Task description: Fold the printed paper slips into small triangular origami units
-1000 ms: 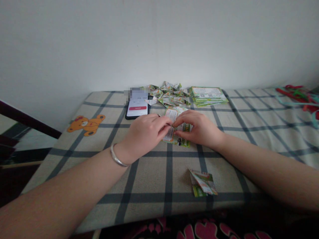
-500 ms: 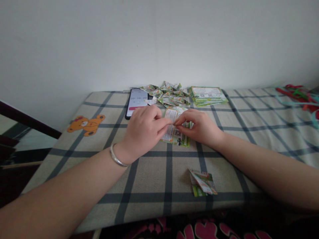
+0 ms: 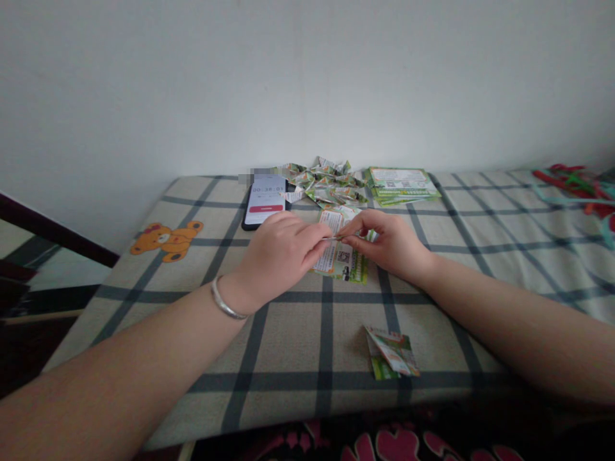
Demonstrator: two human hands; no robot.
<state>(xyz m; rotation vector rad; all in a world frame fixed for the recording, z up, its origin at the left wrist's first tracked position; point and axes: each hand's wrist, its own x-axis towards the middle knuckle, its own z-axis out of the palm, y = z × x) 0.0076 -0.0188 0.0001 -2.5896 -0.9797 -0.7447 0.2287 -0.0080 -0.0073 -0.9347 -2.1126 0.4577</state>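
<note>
A thin folded paper strip point(image 3: 335, 238), seen nearly edge-on, is pinched between my two hands. My left hand point(image 3: 286, 246), with a silver bangle at the wrist, grips its left end with thumb and fingers. At the other end, my right hand point(image 3: 384, 240) pinches it between thumb and forefinger. Below the fingers a green and white printed leaflet point(image 3: 343, 257) lies flat on the table, partly covered by the hands. Closer to me rests a folded piece of printed paper point(image 3: 393, 353), touched by neither hand.
Behind my left hand lies a phone point(image 3: 264, 202) showing a running timer. Several folded paper pieces point(image 3: 327, 181) are heaped beside it. A stack of leaflets point(image 3: 402, 184) sits at the back right, and colourful strips point(image 3: 576, 186) lie far right on the checked tablecloth point(image 3: 283, 358).
Both hands stay in nearly the same place, with my left fingers shifted slightly. More of the paper strip shows between the fingertips. The phone's timer has advanced.
</note>
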